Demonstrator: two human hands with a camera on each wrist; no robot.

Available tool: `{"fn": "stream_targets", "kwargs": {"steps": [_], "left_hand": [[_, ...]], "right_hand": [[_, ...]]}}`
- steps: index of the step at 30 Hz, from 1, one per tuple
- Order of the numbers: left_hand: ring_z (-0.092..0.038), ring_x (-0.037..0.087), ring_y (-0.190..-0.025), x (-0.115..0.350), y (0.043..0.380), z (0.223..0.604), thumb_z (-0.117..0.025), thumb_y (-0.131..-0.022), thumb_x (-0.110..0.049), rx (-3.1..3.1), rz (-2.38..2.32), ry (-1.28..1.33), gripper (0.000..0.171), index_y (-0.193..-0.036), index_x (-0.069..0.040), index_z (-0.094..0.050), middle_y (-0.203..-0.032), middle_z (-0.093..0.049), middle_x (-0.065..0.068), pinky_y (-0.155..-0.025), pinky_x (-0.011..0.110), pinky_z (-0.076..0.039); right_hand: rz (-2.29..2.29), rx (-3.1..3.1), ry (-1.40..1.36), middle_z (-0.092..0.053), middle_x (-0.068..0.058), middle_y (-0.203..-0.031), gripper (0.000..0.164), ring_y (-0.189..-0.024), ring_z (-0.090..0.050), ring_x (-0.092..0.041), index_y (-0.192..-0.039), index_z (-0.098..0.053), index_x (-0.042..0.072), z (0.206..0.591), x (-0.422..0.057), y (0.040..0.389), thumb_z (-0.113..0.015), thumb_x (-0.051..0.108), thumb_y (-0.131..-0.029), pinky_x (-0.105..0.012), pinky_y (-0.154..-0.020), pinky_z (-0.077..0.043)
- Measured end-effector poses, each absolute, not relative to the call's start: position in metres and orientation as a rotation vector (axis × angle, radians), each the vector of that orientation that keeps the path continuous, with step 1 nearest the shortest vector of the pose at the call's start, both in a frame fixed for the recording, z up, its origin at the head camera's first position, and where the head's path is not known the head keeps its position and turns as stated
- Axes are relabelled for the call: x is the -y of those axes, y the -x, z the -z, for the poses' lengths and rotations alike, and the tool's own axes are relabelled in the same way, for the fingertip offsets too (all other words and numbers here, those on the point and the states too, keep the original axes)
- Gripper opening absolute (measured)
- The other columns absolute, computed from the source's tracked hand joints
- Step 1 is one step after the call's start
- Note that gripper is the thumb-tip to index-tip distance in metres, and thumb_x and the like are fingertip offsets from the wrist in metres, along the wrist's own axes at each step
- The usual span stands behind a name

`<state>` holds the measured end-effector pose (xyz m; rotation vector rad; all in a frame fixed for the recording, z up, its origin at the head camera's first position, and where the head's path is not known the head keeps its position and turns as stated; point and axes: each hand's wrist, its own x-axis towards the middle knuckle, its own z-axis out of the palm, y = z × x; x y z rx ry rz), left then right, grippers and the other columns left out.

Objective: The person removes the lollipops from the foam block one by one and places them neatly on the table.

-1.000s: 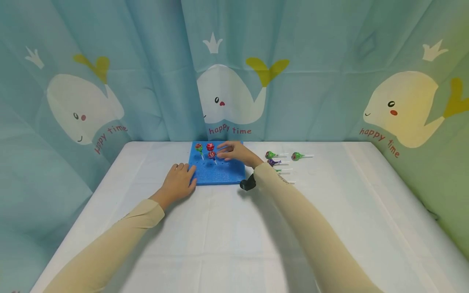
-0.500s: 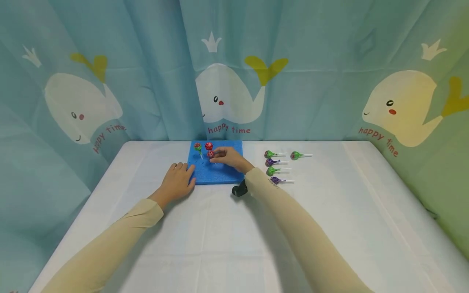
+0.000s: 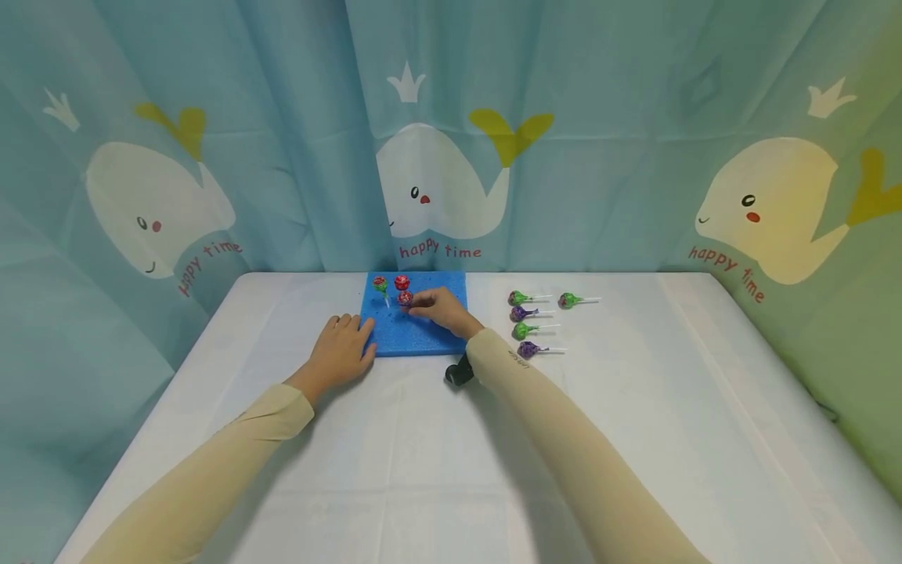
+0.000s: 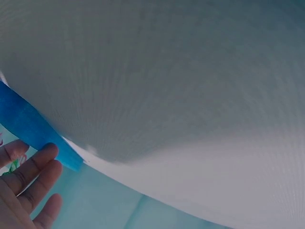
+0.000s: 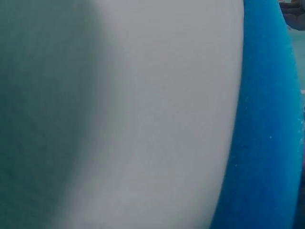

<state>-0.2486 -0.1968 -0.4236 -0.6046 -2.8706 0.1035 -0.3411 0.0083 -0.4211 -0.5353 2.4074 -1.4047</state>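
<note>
Right hand (image 3: 444,310): thumb and fingers pinching the front red lollipop (image 3: 405,298), over the rear of the blue board (image 3: 423,341). Head uppermost; stick hidden by the fingers, exact tilt not readable. Left hand (image 3: 341,351): fingers slightly spread, resting at the board's left edge. Behind the pinched head, a rear red lollipop (image 3: 402,282), head up; to the left, a green lollipop (image 3: 380,283), stick slanting down rightward. On the white table (image 3: 395,454), right of the board, five loose lollipops (image 3: 521,331), sticks pointing right, axes roughly parallel.
</note>
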Motion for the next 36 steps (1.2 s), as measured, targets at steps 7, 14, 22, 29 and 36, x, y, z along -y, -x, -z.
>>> {"fn": "stream_targets", "kwargs": {"steps": [7,14,22,29,36], "left_hand": [[-0.055,0.036,-0.101,0.197,0.249,0.424,-0.053,-0.09,-0.029,2.876,-0.107,0.597,0.038,-0.115,0.0,-0.052,-0.107,-0.06,0.022,-0.093,0.052,-0.041],[-0.055,0.036,-0.102,0.195,0.247,0.421,-0.052,-0.091,-0.029,2.905,-0.115,0.585,0.04,-0.117,0.0,-0.052,-0.108,-0.06,0.022,-0.094,0.052,-0.041],[-0.055,0.036,-0.101,0.195,0.246,0.42,-0.052,-0.09,-0.029,2.895,-0.107,0.587,0.039,-0.117,0.0,-0.052,-0.107,-0.06,0.022,-0.094,0.052,-0.041],[-0.055,0.036,-0.102,0.195,0.247,0.421,-0.052,-0.09,-0.03,2.899,-0.115,0.585,0.039,-0.117,0.0,-0.052,-0.108,-0.06,0.022,-0.094,0.051,-0.04],[-0.055,0.036,-0.101,0.196,0.249,0.423,-0.052,-0.09,-0.029,2.89,-0.116,0.593,0.037,-0.114,-0.001,-0.052,-0.105,-0.06,0.021,-0.093,0.052,-0.041]], "right_hand": [[1.457,-2.356,0.507,-0.068,-0.011,-0.115,0.021,-0.09,-0.049,-0.013,-0.107,-0.069,0.004,0.423,-0.011,0.343,-0.062,0.012,-0.089,-0.021,-0.074,-0.038],[1.522,-2.293,0.478,-0.067,-0.012,-0.116,0.024,-0.097,-0.052,-0.012,-0.111,-0.068,0.003,0.424,-0.012,0.344,-0.061,0.01,-0.089,-0.023,-0.084,-0.039],[1.608,-2.233,0.481,-0.066,-0.014,-0.117,0.025,-0.116,-0.056,-0.019,-0.112,-0.067,0.0,0.424,-0.015,0.344,-0.06,0.009,-0.09,-0.034,-0.105,-0.038],[1.64,-2.18,0.496,-0.066,-0.013,-0.118,0.026,-0.12,-0.056,-0.02,-0.115,-0.065,0.002,0.427,-0.021,0.347,-0.057,0.01,-0.092,-0.034,-0.108,-0.037],[1.825,-1.974,0.415,-0.058,-0.019,-0.129,0.031,-0.117,-0.059,-0.026,-0.122,-0.056,-0.008,0.432,-0.021,0.351,-0.049,0.006,-0.096,-0.032,-0.1,-0.044]]}}
